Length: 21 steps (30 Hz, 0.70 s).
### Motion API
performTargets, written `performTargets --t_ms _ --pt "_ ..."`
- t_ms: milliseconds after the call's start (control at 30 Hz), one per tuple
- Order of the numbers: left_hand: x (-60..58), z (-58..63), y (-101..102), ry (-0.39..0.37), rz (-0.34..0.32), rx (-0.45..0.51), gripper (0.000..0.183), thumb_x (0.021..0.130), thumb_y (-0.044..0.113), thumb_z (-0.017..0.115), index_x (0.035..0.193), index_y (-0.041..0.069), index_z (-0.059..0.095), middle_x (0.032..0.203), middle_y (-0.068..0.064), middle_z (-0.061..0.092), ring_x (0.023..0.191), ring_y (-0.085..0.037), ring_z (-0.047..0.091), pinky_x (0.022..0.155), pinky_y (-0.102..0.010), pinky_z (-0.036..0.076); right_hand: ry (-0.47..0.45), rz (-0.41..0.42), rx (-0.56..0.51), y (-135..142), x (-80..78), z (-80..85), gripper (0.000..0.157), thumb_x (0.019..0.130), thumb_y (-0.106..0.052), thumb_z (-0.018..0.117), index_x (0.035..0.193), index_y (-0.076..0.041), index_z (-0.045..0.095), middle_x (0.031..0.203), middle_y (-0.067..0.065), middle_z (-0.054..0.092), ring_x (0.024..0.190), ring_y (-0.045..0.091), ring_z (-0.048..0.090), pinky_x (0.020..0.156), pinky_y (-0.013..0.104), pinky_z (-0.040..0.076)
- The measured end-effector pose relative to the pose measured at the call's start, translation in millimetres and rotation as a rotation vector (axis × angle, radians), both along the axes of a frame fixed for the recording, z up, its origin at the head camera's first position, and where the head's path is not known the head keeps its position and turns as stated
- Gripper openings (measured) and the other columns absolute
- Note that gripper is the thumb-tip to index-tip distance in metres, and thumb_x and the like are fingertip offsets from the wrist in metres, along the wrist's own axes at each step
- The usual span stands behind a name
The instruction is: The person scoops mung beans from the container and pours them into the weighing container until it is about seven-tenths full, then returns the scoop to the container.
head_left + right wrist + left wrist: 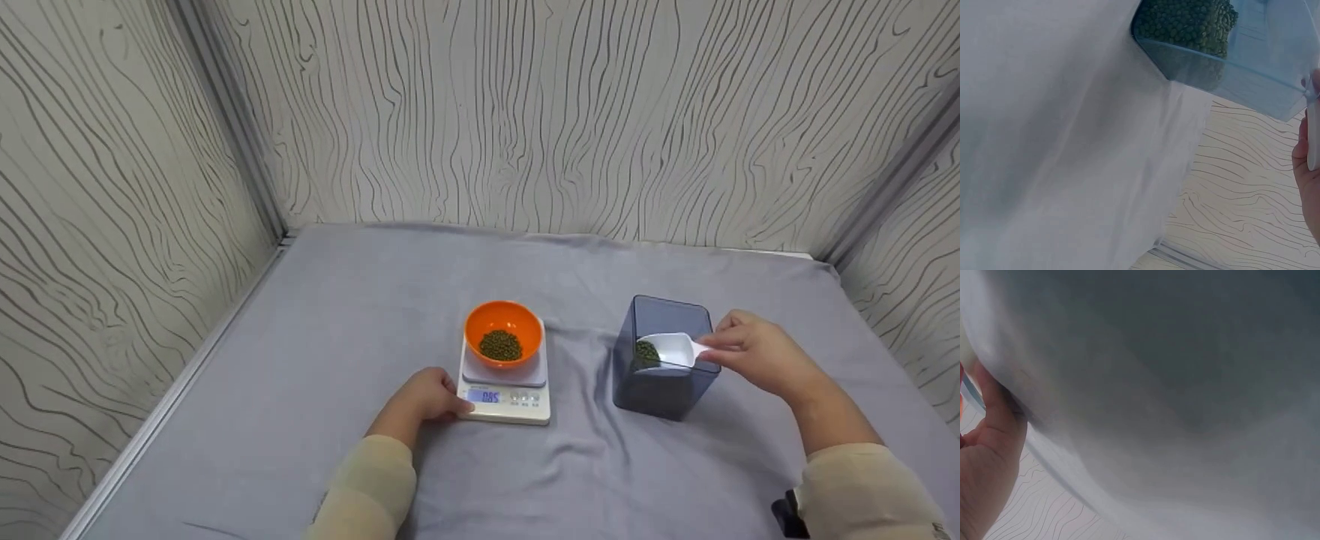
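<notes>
My right hand pinches the handle of a white scoop, whose bowl sits inside the mouth of a clear blue-grey bin. Green mung beans show at the scoop's left end. A pile of beans lies in the bin in the right wrist view, where the scoop's handle is by the hand. On the left, my left hand holds the front left edge of a white kitchen scale, thumb on top. An orange bowl with mung beans inside stands on the scale's platform.
Grey cloth with wrinkles covers the table. Wood-patterned panels stand behind and at both sides. The scale's lit display shows digits that look like 085. A dark object is by the right sleeve.
</notes>
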State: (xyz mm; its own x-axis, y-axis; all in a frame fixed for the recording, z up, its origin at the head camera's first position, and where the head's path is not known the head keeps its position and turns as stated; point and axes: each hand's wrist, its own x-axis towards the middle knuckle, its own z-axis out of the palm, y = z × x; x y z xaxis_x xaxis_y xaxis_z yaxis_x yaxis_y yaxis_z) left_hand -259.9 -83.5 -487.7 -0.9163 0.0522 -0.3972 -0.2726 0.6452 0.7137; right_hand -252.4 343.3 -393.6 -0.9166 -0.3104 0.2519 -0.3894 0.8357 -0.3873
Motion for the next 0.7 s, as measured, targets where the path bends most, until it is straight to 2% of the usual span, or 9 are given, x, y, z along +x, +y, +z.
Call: performTargets --t_ms 367,533,700 --pt "1.6 0.1 1 -0.021 0.02 0.012 0.03 0.071 0.018 0.078 0.083 0.007 0.053 0.074 -0.006 0.055 0.068 -0.02 0.052 0.06 -0.029 0.043 0.002 -0.049 -0.073 11 3.6 -8.7 0.016 0.076 -0.025 0.073 0.087 -0.012 0.073 0.082 -0.004 0.055 0.071 0.002 0.045 0.058 0.022 0.039" --pt "2.4 1.3 0 -0.023 0.021 0.014 0.03 0.071 0.019 0.078 0.083 0.007 0.053 0.074 -0.006 0.055 0.068 -0.02 0.052 0.06 -0.03 0.043 0.03 -0.057 -0.118 13 5.9 -13.9 0.016 0.075 -0.022 0.074 0.087 -0.011 0.072 0.083 -0.005 0.057 0.072 0.0 0.046 0.059 0.018 0.04" --pt "2.9 2.8 1 -0.024 0.025 0.019 0.029 0.072 0.019 0.077 0.084 0.007 0.054 0.074 -0.006 0.055 0.068 -0.02 0.052 0.061 -0.03 0.043 0.035 -0.09 -0.21 15 9.8 -19.0 0.02 0.076 -0.02 0.074 0.091 -0.007 0.072 0.083 -0.006 0.057 0.073 -0.001 0.047 0.06 0.014 0.04"
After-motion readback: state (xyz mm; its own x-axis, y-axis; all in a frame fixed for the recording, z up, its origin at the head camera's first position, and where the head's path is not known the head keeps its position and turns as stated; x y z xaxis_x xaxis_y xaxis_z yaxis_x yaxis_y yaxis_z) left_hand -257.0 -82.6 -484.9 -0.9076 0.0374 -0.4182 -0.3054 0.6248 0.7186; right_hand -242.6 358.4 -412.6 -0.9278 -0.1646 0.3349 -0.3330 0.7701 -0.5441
